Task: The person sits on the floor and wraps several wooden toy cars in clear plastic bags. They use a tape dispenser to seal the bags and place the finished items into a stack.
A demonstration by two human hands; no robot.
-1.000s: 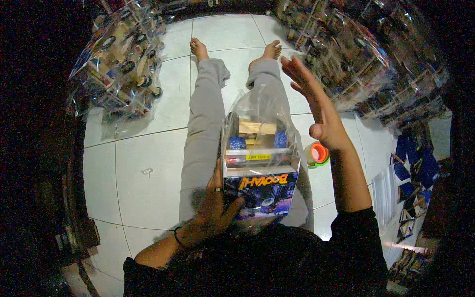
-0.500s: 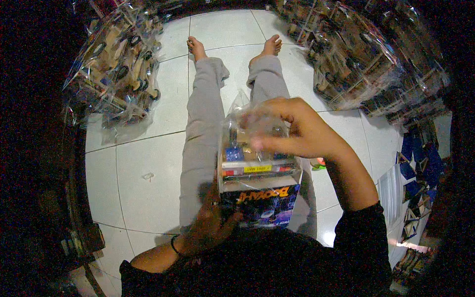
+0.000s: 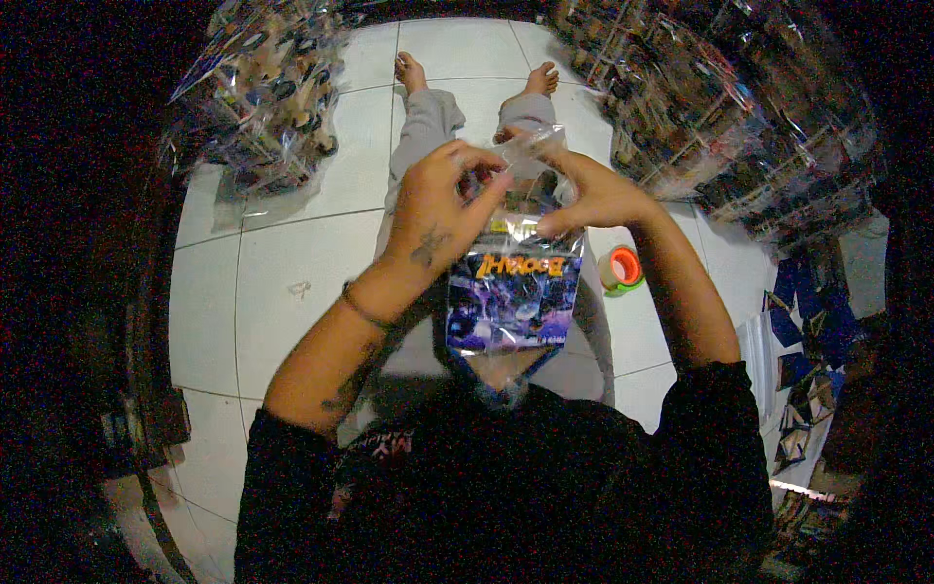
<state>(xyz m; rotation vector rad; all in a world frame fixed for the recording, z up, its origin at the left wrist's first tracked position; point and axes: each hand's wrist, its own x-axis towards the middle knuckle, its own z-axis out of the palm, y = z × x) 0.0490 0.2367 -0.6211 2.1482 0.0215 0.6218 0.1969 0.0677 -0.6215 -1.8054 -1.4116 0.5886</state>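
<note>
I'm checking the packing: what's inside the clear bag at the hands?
Through the clear bag, a purple printed panel with orange lettering shows. Beyond it, the left hand and right hand partly cover the contents; what they hide cannot be seen.

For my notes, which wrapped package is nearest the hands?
The purple-fronted package, with left hand and right hand at its far end; the other wrapped bundles lie on the floor.
</note>
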